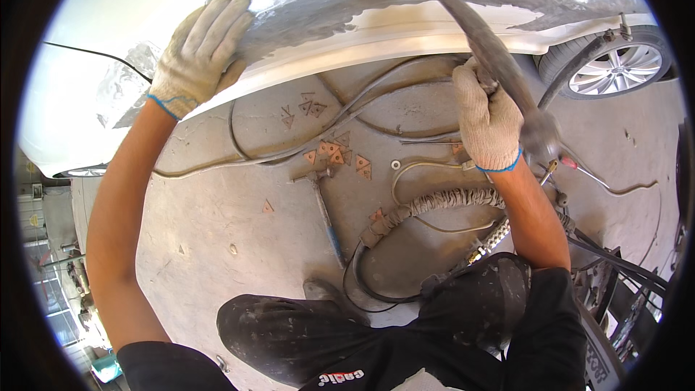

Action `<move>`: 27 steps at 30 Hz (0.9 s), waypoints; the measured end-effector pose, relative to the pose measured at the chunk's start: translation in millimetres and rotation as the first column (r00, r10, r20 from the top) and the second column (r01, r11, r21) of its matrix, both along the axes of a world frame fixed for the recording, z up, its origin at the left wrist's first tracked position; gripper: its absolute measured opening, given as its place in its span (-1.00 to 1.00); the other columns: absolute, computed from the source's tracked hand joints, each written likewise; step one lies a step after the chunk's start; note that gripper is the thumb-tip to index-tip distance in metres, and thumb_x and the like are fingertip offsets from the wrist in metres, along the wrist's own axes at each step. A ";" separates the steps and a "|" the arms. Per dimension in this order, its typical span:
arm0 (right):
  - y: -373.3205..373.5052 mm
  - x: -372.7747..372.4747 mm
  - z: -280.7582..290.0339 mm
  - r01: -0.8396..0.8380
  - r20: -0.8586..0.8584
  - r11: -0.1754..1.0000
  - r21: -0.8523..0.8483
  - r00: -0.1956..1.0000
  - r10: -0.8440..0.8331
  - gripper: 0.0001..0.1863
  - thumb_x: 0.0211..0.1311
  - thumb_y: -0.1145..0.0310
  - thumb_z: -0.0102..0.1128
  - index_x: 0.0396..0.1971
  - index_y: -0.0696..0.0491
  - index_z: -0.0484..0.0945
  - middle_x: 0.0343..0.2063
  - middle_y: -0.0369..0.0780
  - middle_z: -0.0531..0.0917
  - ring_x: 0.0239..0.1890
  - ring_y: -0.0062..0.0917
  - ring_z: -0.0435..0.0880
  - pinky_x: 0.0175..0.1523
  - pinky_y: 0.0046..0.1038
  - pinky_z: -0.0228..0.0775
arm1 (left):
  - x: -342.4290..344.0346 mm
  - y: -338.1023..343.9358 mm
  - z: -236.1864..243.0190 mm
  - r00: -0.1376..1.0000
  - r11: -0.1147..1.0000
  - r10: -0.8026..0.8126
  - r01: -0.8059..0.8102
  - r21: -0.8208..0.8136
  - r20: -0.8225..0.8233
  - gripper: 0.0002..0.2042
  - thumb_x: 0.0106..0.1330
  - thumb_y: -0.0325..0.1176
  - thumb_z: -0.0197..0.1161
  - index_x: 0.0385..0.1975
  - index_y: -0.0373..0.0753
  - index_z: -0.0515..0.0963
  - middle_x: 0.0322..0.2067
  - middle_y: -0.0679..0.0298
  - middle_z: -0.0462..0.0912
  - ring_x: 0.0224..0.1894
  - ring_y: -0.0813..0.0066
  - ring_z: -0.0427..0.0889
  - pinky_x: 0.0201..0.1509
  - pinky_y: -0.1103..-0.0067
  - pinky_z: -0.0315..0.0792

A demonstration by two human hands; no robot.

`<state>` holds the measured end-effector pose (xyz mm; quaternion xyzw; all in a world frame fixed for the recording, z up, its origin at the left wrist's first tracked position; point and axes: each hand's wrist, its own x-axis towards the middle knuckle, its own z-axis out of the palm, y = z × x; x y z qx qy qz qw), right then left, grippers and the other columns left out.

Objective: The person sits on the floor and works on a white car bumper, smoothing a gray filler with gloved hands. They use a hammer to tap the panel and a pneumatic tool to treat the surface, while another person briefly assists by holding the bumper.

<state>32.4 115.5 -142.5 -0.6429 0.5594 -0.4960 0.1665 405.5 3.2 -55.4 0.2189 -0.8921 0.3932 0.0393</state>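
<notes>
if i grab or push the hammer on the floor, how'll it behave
The hammer is probably head-heavy: a metal-looking head sits on a slim handle. That straight handle should feel stiff. Pushed, it may swivel, not roll, given the crosswise head.

Left hand lies flat, fingers extended; right hand curls closed.

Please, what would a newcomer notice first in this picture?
First, the long, tapering grey tool in the gloved right hand, upper right. Then the white car along the top, with grey patches and the gloved left hand on it. On the floor, orange-brown triangles lie scattered near a hammer.
</notes>
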 end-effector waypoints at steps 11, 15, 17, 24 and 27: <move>-13.0 -2.1 -5.0 0.000 -0.026 0.997 -0.082 1.000 -0.003 -0.73 0.14 0.35 0.36 -0.26 0.11 0.49 -0.51 -0.08 0.63 -0.42 -0.28 0.68 -0.27 -0.37 0.49 | 27.5 12.6 -18.1 0.992 0.992 0.120 -0.119 0.042 -0.036 -0.31 0.08 -0.27 0.40 0.25 -0.34 0.35 0.30 0.00 0.41 0.33 0.01 0.42 0.36 0.23 0.38; -10.8 -7.5 -6.5 0.020 -0.075 0.993 -0.116 0.997 -0.029 -0.74 0.15 0.34 0.33 -0.24 0.11 0.49 -0.52 -0.05 0.62 -0.41 -0.22 0.67 -0.26 -0.35 0.49 | 23.0 17.2 -17.7 0.990 0.992 0.128 -0.126 0.024 -0.056 -0.29 0.07 -0.27 0.40 0.27 -0.34 0.35 0.30 0.01 0.40 0.34 0.02 0.41 0.37 0.23 0.37; -7.7 -7.0 -0.9 -0.001 0.017 0.994 -0.114 1.000 0.003 -0.76 0.18 0.35 0.28 -0.21 0.12 0.50 -0.50 -0.01 0.63 -0.37 -0.10 0.69 -0.24 -0.29 0.52 | 21.8 20.3 -19.1 0.992 0.994 0.112 -0.111 0.014 -0.062 -0.29 0.07 -0.27 0.40 0.27 -0.35 0.34 0.31 0.00 0.40 0.35 0.02 0.40 0.37 0.22 0.36; -14.4 7.9 23.5 -0.142 -0.165 0.989 -0.049 0.977 0.132 -0.69 0.28 0.22 0.28 -0.21 0.13 0.46 -0.50 0.01 0.63 -0.42 -0.13 0.69 -0.30 -0.24 0.49 | 14.8 29.2 -14.7 0.984 0.984 0.176 -0.177 -0.030 -0.019 -0.27 0.07 -0.27 0.39 0.29 -0.37 0.32 0.33 0.00 0.37 0.36 0.03 0.37 0.38 0.22 0.33; -14.9 7.2 22.3 -0.099 -0.198 0.994 0.034 0.975 0.104 -0.68 0.28 0.14 0.23 -0.23 0.11 0.49 -0.44 -0.02 0.66 -0.34 -0.02 0.66 -0.26 -0.12 0.50 | 2.9 38.4 1.6 0.984 0.983 0.179 -0.179 0.036 0.000 -0.23 0.05 -0.30 0.39 0.33 -0.34 0.30 0.34 0.03 0.35 0.39 0.05 0.35 0.39 0.24 0.32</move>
